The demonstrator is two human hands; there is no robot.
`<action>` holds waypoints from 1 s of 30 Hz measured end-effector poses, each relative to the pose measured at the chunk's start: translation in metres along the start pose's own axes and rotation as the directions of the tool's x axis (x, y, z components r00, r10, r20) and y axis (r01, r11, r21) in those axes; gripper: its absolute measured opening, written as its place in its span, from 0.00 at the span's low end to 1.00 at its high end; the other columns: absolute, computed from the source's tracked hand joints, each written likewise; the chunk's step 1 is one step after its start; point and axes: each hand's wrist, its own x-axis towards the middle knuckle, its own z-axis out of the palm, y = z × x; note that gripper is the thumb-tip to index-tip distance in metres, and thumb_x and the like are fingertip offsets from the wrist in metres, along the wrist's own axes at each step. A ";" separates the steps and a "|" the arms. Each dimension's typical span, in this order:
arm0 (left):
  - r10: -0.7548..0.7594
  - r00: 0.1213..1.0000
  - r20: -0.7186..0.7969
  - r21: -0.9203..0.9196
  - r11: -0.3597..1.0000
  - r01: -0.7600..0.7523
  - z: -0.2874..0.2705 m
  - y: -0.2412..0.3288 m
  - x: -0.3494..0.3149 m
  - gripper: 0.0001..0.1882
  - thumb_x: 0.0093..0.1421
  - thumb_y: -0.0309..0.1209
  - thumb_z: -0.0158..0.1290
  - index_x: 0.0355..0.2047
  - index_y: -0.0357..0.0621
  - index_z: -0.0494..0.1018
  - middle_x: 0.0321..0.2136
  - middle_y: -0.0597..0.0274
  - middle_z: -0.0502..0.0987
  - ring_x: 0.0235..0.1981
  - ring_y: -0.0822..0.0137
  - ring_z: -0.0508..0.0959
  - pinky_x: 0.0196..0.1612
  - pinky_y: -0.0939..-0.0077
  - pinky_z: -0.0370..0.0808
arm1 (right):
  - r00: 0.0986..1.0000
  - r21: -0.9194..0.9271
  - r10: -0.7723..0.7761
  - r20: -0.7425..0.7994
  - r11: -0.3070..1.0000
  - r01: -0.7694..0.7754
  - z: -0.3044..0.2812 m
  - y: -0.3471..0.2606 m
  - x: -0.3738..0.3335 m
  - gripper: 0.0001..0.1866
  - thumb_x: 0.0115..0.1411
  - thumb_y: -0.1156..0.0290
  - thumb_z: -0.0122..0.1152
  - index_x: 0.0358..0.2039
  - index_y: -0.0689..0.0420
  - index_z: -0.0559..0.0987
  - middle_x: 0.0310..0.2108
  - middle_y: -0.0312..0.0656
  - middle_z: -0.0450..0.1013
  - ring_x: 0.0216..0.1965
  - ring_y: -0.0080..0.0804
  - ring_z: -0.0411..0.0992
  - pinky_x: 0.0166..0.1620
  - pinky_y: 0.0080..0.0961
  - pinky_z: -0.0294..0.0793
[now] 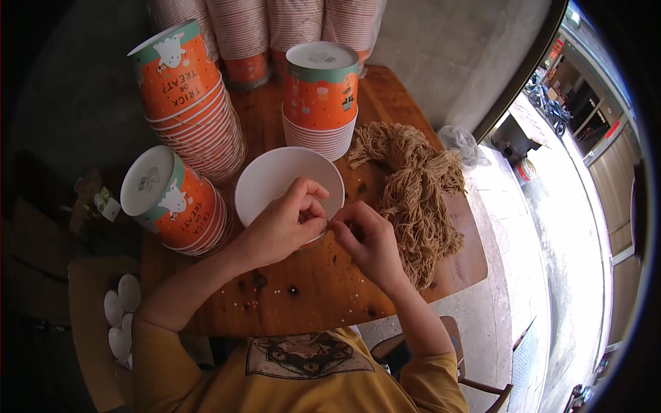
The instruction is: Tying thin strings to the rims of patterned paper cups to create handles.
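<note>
A paper bucket (272, 177) stands mouth up near the middle of the table, its white inside facing me. At its near right rim, my left hand (286, 219) and my right hand (370, 241) meet with fingertips pinched together. Whatever lies between the fingertips is too small to make out. Just right of the bucket is a bundle of tan twine strands (420, 196), folded and tied. Behind the bucket, a stack of orange and green paper buckets (320, 100) stands upside down. A tall leaning stack (186, 89) and a shorter tilted stack (182, 203) are at the left.
Plastic-wrapped bucket stacks (237, 34) line the back wall. Small beads or bits lie along the near edge of the wooden table (317, 296). A cardboard box (86, 323) with several white round pieces sits low at left. A crumpled clear bag (463, 146) lies beyond the twine.
</note>
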 end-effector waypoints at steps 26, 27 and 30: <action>0.227 0.971 -0.079 0.436 0.883 -0.171 0.002 0.003 -0.009 0.03 0.57 0.19 0.50 0.33 0.36 0.70 0.31 0.57 0.70 0.31 0.63 0.74 0.36 0.71 0.73 | 0.966 0.373 0.254 0.056 0.892 -0.256 0.009 0.021 -0.025 0.07 0.61 0.73 0.63 0.37 0.60 0.75 0.27 0.33 0.71 0.25 0.17 0.67 0.29 0.17 0.69; 0.242 0.967 -0.080 0.439 0.879 -0.184 0.002 0.003 -0.009 0.03 0.57 0.19 0.50 0.33 0.36 0.70 0.31 0.57 0.70 0.31 0.63 0.74 0.36 0.71 0.73 | 0.966 0.372 0.254 0.056 0.892 -0.256 0.009 0.020 -0.026 0.07 0.61 0.73 0.63 0.37 0.60 0.75 0.27 0.33 0.71 0.25 0.17 0.67 0.29 0.17 0.69; 0.236 0.968 -0.087 0.432 0.884 -0.177 0.002 0.001 -0.009 0.03 0.57 0.19 0.50 0.33 0.36 0.70 0.31 0.57 0.71 0.32 0.63 0.74 0.36 0.72 0.73 | 0.990 0.242 0.139 -0.005 0.961 -0.134 0.007 0.009 -0.025 0.09 0.59 0.73 0.64 0.39 0.58 0.75 0.28 0.35 0.71 0.23 0.20 0.68 0.28 0.19 0.69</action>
